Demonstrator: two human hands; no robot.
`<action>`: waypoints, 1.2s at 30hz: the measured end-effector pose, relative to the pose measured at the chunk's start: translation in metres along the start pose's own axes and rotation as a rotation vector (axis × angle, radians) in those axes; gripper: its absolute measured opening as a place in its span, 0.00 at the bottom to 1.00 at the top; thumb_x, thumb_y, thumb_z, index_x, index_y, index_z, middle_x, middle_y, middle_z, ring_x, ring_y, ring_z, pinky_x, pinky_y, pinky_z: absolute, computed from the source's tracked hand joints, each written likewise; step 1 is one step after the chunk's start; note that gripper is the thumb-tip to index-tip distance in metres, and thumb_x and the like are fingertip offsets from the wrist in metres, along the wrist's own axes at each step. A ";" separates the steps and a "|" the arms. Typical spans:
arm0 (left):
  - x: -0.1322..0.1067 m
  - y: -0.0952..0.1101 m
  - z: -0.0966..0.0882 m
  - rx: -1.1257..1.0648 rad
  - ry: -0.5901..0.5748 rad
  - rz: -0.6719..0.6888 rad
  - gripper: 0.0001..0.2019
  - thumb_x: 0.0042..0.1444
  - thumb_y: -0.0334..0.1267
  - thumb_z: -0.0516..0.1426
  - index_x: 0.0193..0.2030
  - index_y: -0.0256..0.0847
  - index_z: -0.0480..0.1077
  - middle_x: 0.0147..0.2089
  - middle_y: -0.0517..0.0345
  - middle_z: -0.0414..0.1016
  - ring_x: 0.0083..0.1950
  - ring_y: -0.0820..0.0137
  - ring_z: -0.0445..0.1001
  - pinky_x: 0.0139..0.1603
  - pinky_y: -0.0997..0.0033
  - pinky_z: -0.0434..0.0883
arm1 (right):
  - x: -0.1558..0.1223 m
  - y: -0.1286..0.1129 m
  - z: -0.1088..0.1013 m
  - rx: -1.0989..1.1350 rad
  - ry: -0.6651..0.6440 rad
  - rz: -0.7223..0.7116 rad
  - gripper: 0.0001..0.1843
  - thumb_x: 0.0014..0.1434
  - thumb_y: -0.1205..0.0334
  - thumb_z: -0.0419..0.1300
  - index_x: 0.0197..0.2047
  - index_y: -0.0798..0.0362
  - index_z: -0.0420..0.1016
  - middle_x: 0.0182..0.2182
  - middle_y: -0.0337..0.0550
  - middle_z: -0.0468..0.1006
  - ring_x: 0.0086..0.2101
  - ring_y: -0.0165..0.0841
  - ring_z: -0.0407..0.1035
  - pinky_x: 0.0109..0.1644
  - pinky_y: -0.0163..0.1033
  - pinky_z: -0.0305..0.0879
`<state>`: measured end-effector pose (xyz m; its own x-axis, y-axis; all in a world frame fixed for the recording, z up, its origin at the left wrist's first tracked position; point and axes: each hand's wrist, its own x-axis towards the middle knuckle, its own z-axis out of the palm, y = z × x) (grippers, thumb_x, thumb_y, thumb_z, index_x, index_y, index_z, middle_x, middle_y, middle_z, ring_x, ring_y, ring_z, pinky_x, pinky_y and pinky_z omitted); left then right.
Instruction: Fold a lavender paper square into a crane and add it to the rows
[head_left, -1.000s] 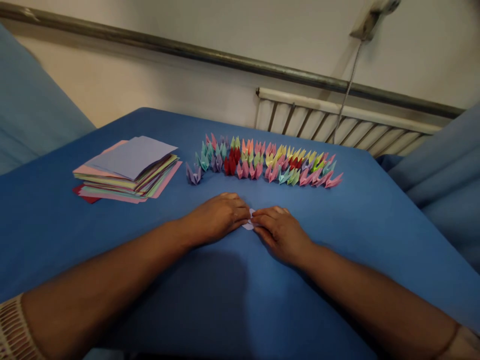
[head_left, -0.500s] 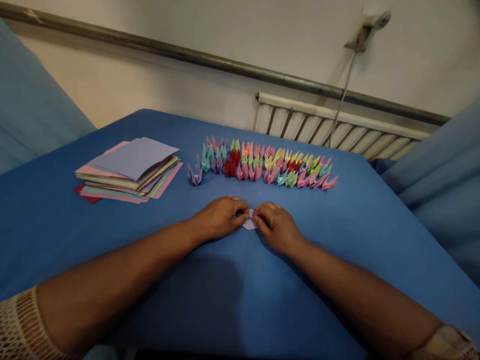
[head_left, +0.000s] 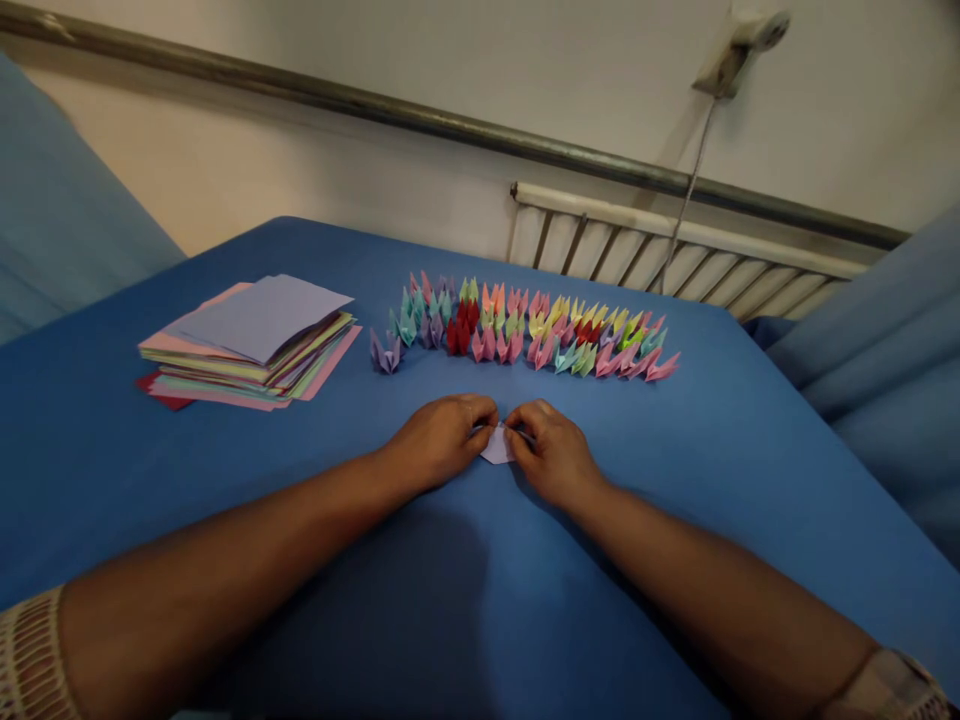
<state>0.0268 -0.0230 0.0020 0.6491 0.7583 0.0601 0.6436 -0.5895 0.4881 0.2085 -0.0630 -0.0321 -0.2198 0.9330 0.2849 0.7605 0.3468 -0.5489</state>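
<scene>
A small folded piece of pale lilac paper (head_left: 497, 447) lies between my hands on the blue-covered table (head_left: 420, 620). My left hand (head_left: 444, 437) pinches its left side with thumb and fingers. On the opposite side, my right hand (head_left: 551, 447) is closed on the paper in the same way. Fingers cover the paper's side parts, so its full shape is hidden. Just beyond my hands stand rows of folded paper cranes (head_left: 510, 346) in many colours, with a purple crane (head_left: 386, 352) at the near left end.
To the left is a thick stack of coloured paper sheets (head_left: 259, 320), a lilac one on top. Behind the table are a white radiator (head_left: 675, 235) and a metal pipe (head_left: 420, 115) along the wall. Blue curtains (head_left: 900, 370) hang at both sides.
Both hands keep hold of the folded paper; slightly more of its near part shows between them. The camera view has shifted a little.
</scene>
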 end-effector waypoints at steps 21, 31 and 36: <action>0.004 0.001 -0.006 0.090 -0.077 -0.012 0.07 0.57 0.42 0.58 0.36 0.41 0.71 0.38 0.56 0.73 0.42 0.64 0.70 0.43 0.67 0.64 | 0.002 0.006 -0.005 0.034 -0.115 -0.002 0.04 0.59 0.60 0.62 0.38 0.50 0.74 0.33 0.39 0.73 0.36 0.33 0.67 0.41 0.40 0.61; -0.004 0.005 -0.006 0.101 0.082 0.101 0.05 0.59 0.34 0.53 0.41 0.40 0.68 0.39 0.56 0.74 0.41 0.66 0.72 0.44 0.66 0.67 | -0.004 0.003 -0.015 -0.044 0.064 -0.277 0.06 0.64 0.68 0.53 0.41 0.51 0.70 0.39 0.43 0.77 0.41 0.35 0.68 0.47 0.43 0.58; -0.001 0.003 -0.010 0.343 0.077 0.290 0.08 0.63 0.33 0.49 0.39 0.38 0.69 0.40 0.51 0.73 0.43 0.62 0.70 0.48 0.60 0.65 | -0.005 0.000 -0.018 -0.282 0.002 -0.390 0.10 0.67 0.67 0.51 0.43 0.50 0.72 0.44 0.45 0.77 0.43 0.36 0.67 0.48 0.44 0.55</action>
<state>0.0243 -0.0225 0.0126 0.7986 0.5590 0.2232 0.5452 -0.8289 0.1252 0.2209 -0.0692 -0.0192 -0.5206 0.7382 0.4290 0.7578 0.6310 -0.1663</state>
